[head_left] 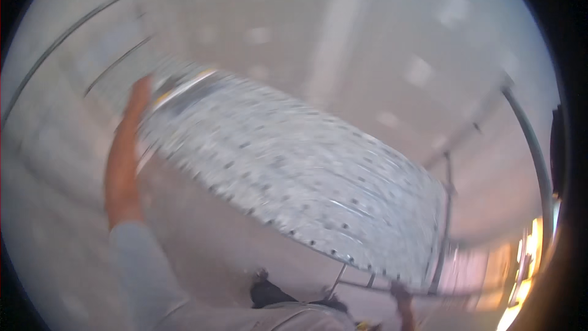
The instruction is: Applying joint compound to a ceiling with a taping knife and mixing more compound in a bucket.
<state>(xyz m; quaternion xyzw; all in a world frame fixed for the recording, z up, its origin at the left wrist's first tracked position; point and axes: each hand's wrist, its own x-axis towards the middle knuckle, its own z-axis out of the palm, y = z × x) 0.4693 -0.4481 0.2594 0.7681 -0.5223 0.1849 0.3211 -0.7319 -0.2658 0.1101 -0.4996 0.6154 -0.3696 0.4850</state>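
Note:
A grey metal scaffold platform (294,159) with rows of small holes spans the middle, smeared by motion. My left hand (141,92) reaches to its far left end, beside a flat strip (184,89) with a pale, yellowish edge, whose kind I cannot make out. The left fingers are too blurred to show whether they grip anything. At the lower right, my right hand (401,293) is dark and blurred by the platform's near right corner, close to a metal rail (453,294). Whether it holds that rail cannot be seen.
A pale wall (269,0) with whitish patches rises beyond the platform. Metal rails (73,27) stand at the left, and a curved tube (530,135) at the right. Below me are dark shoes (269,293). Bright yellow light (527,270) shows at the lower right.

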